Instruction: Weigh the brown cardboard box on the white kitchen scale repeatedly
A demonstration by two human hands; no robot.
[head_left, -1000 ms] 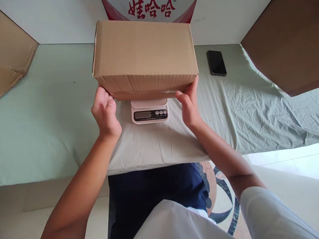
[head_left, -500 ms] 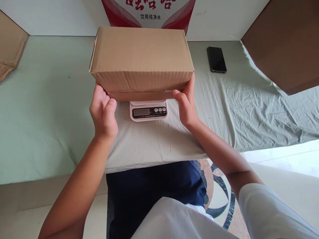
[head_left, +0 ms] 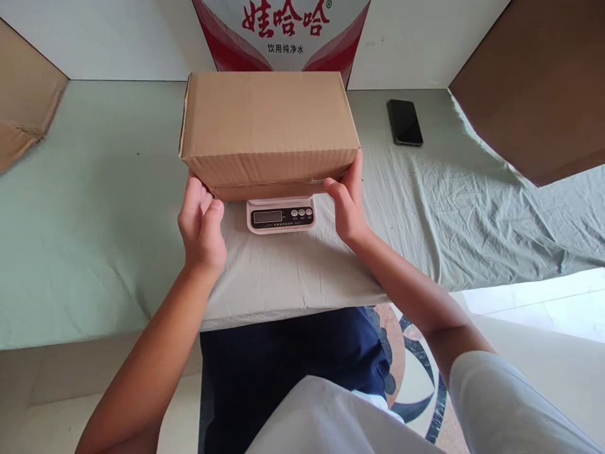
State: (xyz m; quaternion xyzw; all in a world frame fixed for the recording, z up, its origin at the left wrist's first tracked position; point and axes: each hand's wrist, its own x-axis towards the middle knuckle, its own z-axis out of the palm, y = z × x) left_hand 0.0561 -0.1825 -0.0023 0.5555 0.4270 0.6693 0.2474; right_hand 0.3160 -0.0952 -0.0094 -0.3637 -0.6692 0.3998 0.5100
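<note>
A brown cardboard box (head_left: 269,116) is held between my two hands, over a small white digital kitchen scale (head_left: 282,227). My left hand (head_left: 201,224) grips the box's lower left corner, fingers under and beside it, thumb near the front edge. On the other side my right hand (head_left: 347,202) holds the lower right corner, with the thumb against the front face. The scale's display and several buttons show in front of the box. Its weighing plate is mostly hidden, so whether the box rests on it I cannot tell.
A black phone (head_left: 405,122) lies on the green cloth (head_left: 118,208) at right. Behind the box stands a red and white printed carton (head_left: 288,57). Large cardboard pieces stand at the far left (head_left: 28,94) and right (head_left: 534,101). The table's front edge runs before my lap.
The view has tilted slightly, so the whole scene sits lower. The box appears a little lower and smaller, closer to the scale, with both hands still gripping it.
</note>
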